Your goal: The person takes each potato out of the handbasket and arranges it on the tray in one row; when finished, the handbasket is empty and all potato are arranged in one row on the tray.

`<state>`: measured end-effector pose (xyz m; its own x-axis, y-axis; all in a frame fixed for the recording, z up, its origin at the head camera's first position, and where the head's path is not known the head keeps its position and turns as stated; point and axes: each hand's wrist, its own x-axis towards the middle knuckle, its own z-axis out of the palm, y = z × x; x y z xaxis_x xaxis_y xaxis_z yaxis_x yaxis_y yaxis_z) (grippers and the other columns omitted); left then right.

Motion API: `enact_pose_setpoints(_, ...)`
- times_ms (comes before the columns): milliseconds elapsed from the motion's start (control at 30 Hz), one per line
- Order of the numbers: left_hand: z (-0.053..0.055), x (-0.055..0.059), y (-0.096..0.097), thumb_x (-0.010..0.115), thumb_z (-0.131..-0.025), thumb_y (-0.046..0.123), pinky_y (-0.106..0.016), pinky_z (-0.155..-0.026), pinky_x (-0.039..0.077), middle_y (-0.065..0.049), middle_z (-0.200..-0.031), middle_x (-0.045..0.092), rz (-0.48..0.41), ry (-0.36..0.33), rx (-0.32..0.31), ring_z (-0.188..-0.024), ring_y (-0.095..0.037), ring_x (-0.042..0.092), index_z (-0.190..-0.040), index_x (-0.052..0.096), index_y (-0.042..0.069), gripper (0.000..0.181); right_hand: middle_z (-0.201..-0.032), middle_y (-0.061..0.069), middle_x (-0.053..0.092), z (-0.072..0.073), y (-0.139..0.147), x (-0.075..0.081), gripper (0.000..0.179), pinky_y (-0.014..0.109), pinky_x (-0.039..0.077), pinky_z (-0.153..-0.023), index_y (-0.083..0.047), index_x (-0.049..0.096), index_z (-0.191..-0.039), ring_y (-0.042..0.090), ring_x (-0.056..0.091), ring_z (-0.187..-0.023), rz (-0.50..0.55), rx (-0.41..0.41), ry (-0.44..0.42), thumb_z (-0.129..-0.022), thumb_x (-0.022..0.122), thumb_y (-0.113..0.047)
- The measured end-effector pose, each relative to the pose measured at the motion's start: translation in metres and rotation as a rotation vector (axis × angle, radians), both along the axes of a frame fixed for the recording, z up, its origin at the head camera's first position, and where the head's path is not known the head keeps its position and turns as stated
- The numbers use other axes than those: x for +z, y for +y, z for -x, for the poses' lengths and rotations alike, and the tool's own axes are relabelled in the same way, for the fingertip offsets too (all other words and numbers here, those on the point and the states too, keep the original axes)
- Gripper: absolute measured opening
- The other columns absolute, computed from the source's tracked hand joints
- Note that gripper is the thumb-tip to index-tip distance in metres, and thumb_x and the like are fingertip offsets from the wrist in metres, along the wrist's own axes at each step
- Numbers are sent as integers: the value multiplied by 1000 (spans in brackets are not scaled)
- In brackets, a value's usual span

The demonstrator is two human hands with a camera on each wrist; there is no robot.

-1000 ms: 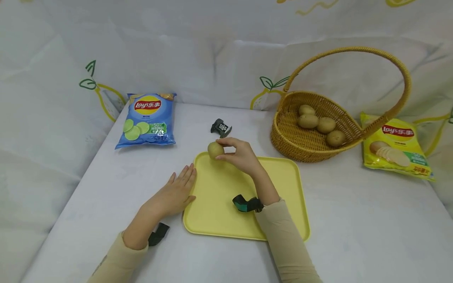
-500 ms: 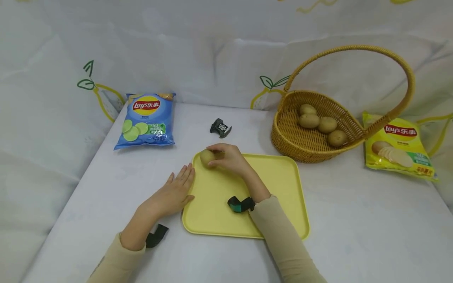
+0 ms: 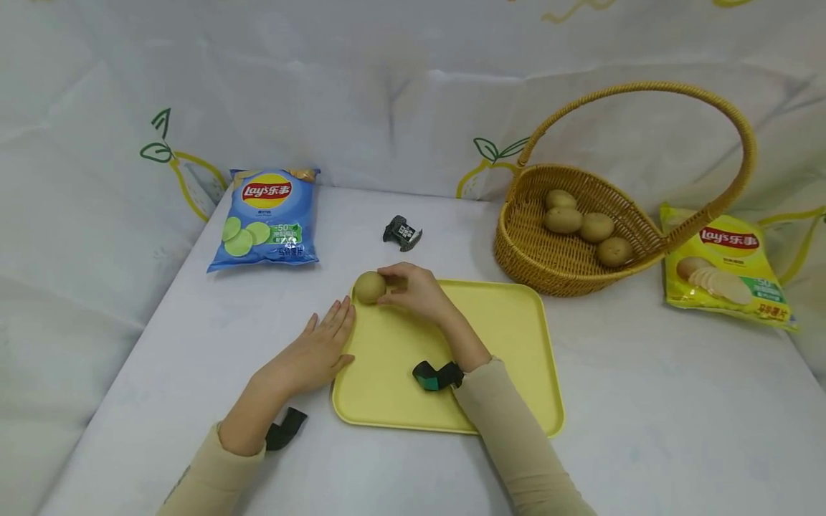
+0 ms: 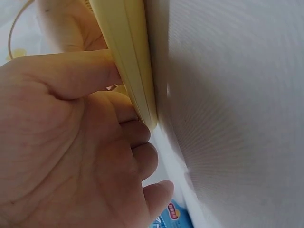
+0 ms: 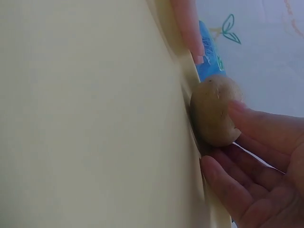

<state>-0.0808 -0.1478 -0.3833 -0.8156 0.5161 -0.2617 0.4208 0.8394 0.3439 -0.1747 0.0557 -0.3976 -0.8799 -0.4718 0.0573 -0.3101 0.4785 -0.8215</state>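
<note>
A round potato (image 3: 371, 287) sits in the far left corner of the yellow tray (image 3: 445, 408). My right hand (image 3: 416, 292) is just right of it, fingers and thumb spread apart, with the tips at the potato's right side. In the right wrist view, the thumb (image 5: 266, 124) overlaps the potato (image 5: 216, 111) and the other fingers lie beside and below it. My left hand (image 3: 316, 356) lies flat with straight fingers at the tray's left edge. The left wrist view shows its thumb (image 4: 80, 73) and fingertips against the tray's outer side (image 4: 126, 52).
A wicker basket (image 3: 548, 276) with several potatoes (image 3: 596, 227) stands at the back right, its tall handle arching up. A yellow chip bag (image 3: 729, 269) leans behind it, and a blue chip bag (image 3: 267, 218) is at the back left. A small black object (image 3: 402, 233) lies behind the tray.
My right hand has brought the potato left and down into the tray's far left corner, then loosened its fingers from it. The left hand stays at the tray's edge.
</note>
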Motion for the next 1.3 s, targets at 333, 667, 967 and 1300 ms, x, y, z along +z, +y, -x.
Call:
enact_pose_setpoints(333,0,-1,0,51,-98,21,-59,-110,9,-26,-154,5,2,4,8,-142,-36,2,-146,12,-11,70,-113,16,65,1,1,-2,44,26,50,-86,4,62,-118,25,64,-102,93,-48,-67,-78,77,-6)
enact_pose_setpoints(667,0,2,1,50,-98,21,-59,-110,9,-26,-154,4,2,-5,2,-142,-37,2,-146,12,-11,69,-114,16,65,3,14,7,37,30,52,-85,6,63,-117,26,63,-103,170,-99,-116,-82,72,-6)
enact_pose_setpoints(967,0,-1,1,50,-98,20,-59,-110,9,-26,-154,3,0,-7,3,-142,-37,2,-146,12,-11,69,-119,24,60,7,46,31,34,32,51,-86,10,60,-117,34,58,-109,235,-72,-121,-86,67,-1)
enact_pose_setpoints(1300,-1,1,1,50,-98,19,-59,-109,8,-27,-153,4,-10,-10,3,-142,-38,2,-146,12,-11,68,-121,25,59,3,88,64,32,27,52,-83,12,60,-116,40,59,-106,222,-42,-17,-86,66,1)
